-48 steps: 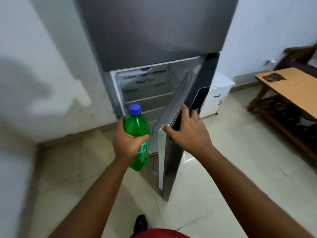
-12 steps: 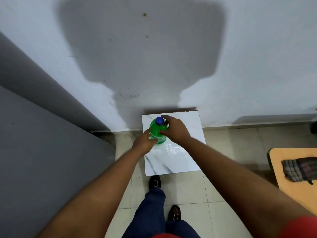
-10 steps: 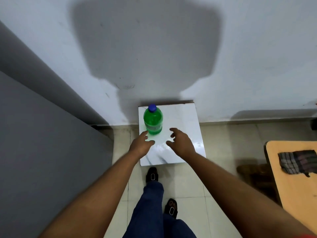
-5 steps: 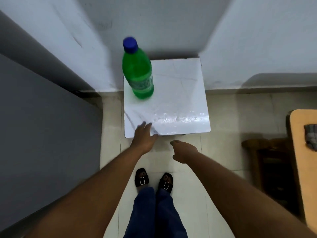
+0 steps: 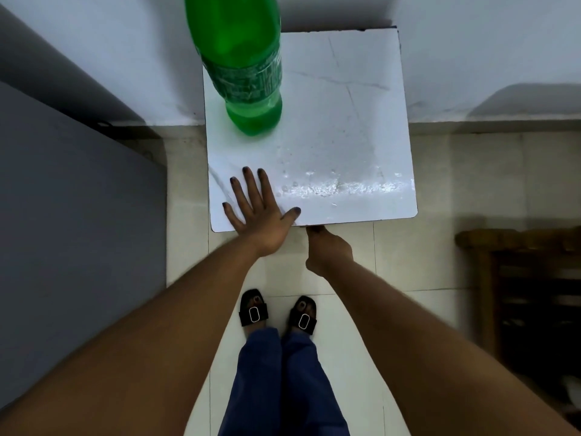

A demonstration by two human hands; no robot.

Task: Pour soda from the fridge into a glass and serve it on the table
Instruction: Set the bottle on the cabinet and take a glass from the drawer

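Head view, looking steeply down: a green plastic soda bottle with a printed label band (image 5: pixel 248 70) is standing upright on the far-left part of a small square white marble-pattern desk (image 5: pixel 345 121), its top cut off by the frame edge so the cap is not showing. The desk is sitting against a pale painted wall (image 5: pixel 471 42), and a glossy wet-looking streak is running across its near part. The left hand (image 5: pixel 259 212) is lying flat, palm down, on the near-left corner of the desk, fingers spread and dark-painted nails showing; its grip is fully open and holding nothing, well apart from the bottle. The right hand (image 5: pixel 328 251) is reaching to the near edge of the desk, just right of the left hand, knuckles toward the camera and fingertips going under the desk edge; cannot tell how far its grip is closed or whether it has hold of anything, since the fingers are hidden. Both bare forearms are stretching up from the bottom corners. A grey flat fridge side (image 5: pixel 78 231) is filling the left. Blue trouser legs (image 5: pixel 283 382) and black buckled sandals (image 5: pixel 254 308) are standing on pale floor tiles (image 5: pixel 440 184). A dark wooden furniture frame (image 5: pixel 518 278) is showing at the right edge, blurred.
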